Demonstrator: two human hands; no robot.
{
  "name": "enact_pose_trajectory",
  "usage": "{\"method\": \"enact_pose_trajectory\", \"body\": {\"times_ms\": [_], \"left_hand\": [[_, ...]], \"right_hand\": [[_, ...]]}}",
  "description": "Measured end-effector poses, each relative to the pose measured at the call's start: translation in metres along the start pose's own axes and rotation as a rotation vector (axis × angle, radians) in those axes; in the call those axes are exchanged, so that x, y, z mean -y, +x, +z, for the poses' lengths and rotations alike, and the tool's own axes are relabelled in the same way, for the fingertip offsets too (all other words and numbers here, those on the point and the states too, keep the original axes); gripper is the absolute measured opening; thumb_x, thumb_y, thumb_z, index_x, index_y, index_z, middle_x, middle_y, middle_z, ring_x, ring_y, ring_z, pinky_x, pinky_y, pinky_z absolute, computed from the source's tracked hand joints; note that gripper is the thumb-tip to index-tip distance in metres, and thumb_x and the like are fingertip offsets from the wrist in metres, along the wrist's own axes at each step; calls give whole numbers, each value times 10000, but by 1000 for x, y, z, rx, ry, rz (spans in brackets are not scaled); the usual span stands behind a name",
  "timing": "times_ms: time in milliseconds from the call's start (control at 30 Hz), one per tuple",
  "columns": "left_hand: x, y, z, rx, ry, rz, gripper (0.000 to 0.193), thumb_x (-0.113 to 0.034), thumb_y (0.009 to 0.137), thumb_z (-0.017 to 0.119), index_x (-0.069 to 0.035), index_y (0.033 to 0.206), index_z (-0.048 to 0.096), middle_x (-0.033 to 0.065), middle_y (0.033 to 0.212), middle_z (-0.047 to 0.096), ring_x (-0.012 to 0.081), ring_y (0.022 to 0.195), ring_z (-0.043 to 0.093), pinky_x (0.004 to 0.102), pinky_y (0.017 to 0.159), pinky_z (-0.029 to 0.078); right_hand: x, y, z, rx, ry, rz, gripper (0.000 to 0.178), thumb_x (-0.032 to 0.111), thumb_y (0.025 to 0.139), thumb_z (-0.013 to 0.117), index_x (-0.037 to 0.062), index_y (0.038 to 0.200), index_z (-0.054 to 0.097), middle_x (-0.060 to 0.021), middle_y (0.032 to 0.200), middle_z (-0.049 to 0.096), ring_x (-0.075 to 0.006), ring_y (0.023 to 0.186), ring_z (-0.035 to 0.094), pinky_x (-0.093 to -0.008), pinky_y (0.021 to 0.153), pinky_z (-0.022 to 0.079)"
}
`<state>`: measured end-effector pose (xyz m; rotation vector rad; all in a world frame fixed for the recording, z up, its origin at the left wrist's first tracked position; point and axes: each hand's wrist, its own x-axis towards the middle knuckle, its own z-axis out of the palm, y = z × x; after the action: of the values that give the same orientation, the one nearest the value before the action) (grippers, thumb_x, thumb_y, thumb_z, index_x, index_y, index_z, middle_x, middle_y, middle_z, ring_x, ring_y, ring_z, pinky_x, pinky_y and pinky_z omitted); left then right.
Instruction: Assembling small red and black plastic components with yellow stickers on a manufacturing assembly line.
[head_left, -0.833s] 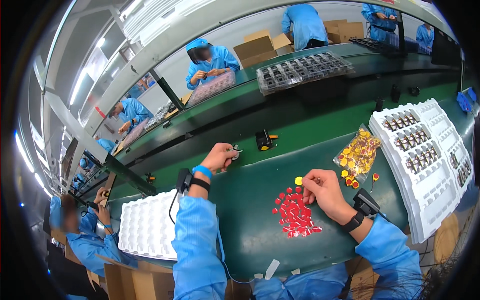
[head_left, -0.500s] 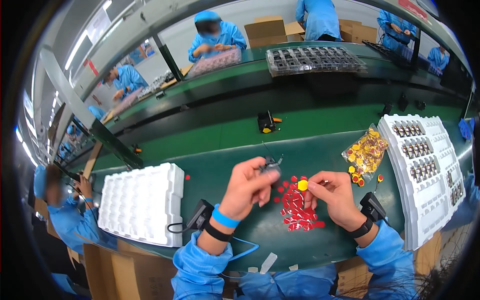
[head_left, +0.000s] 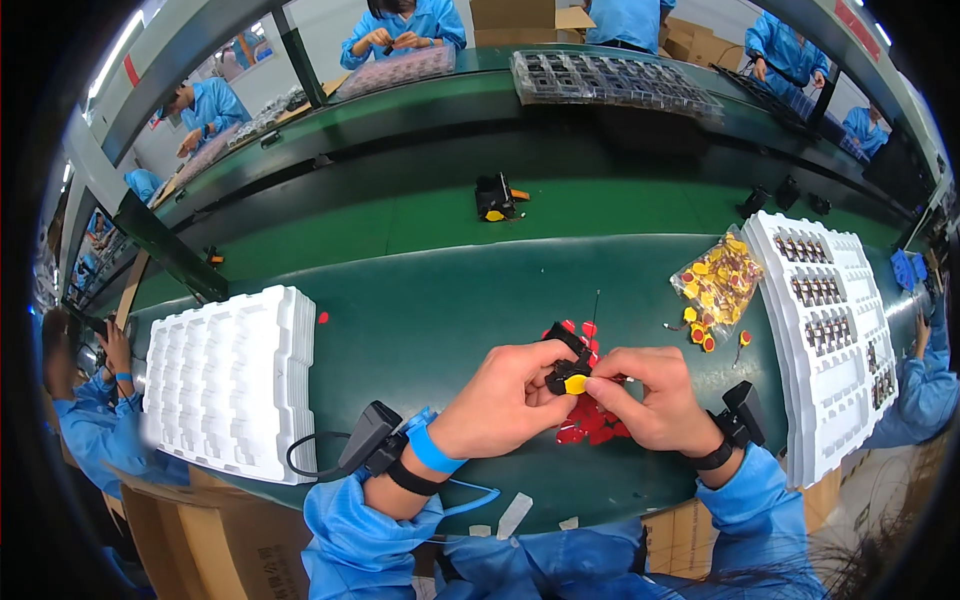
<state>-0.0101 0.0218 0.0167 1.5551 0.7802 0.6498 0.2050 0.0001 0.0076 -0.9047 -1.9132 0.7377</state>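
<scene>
My left hand point(head_left: 505, 400) is closed around a small black plastic part point(head_left: 568, 345), from which a thin dark wire sticks up. Between my right hand's point(head_left: 650, 395) thumb and fingers is the edge of a small yellow disc point(head_left: 575, 384). The disc touches the near side of the black part; whether it is fixed there I cannot tell. Below both hands lies a pile of small red pieces point(head_left: 598, 425), partly hidden by my fingers and the part.
White moulded trays stand at left point(head_left: 235, 385) and right point(head_left: 815, 350), the right one holding small metal parts. A bag of yellow-and-red discs point(head_left: 718, 280) lies beside loose ones point(head_left: 708, 342). Beyond is a black-and-yellow assembly point(head_left: 494, 198) on the green belt point(head_left: 400, 225). Co-workers sit across.
My hands have come together, and the yellow disc now rests against the black part. The black part has moved over the red pile. The whole view has shifted somewhat.
</scene>
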Motion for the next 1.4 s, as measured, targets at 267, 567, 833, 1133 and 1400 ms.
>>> {"method": "enact_pose_trajectory", "body": {"times_ms": [267, 567, 833, 1133, 1400], "left_hand": [[-4, -6, 0, -11, 154, 104, 205, -75, 898, 628, 22, 1065, 560, 24, 640, 472, 53, 552, 412, 269, 480, 292], [-14, -14, 4, 83, -106, -2, 186, -160, 982, 583, 10, 1049, 550, 15, 630, 485, 64, 550, 423, 260, 503, 327], [-13, -15, 23, -30, -283, 61, 162, -119, 996, 556, 21, 1075, 548, 2, 661, 517, 58, 557, 462, 239, 495, 366], [2, -2, 16, -210, -521, 142, 393, -349, 1037, 418, 16, 987, 556, 69, 529, 483, 143, 399, 422, 282, 411, 404], [-6, -4, 38, -79, -529, -84, 257, -184, 912, 505, 12, 1077, 520, 109, 666, 573, 170, 426, 512, 292, 341, 421]], "right_hand": [[3, 0, 4, 6, 115, 130, 104, 58, 847, 707, -12, 785, 661, -93, 641, 640, -168, 580, 646, -285, 545, 477], [-3, 3, 3, 4, 360, 120, 490, 113, 815, 710, -26, 1252, 538, -128, 805, 690, -195, 707, 686, -281, 667, 524], [1, -3, -2, -144, 196, -58, 519, 143, 739, 783, -80, 1174, 608, -116, 837, 696, -114, 698, 660, -239, 617, 528], [0, -6, -6, -268, 322, 29, 624, 170, 775, 763, -38, 1314, 524, -100, 926, 689, -104, 716, 639, -253, 678, 544], [39, -44, -9, -194, -196, -304, 742, 192, 790, 769, -10, 1418, 429, -219, 1319, 540, -353, 1106, 617, -394, 888, 535]]}}
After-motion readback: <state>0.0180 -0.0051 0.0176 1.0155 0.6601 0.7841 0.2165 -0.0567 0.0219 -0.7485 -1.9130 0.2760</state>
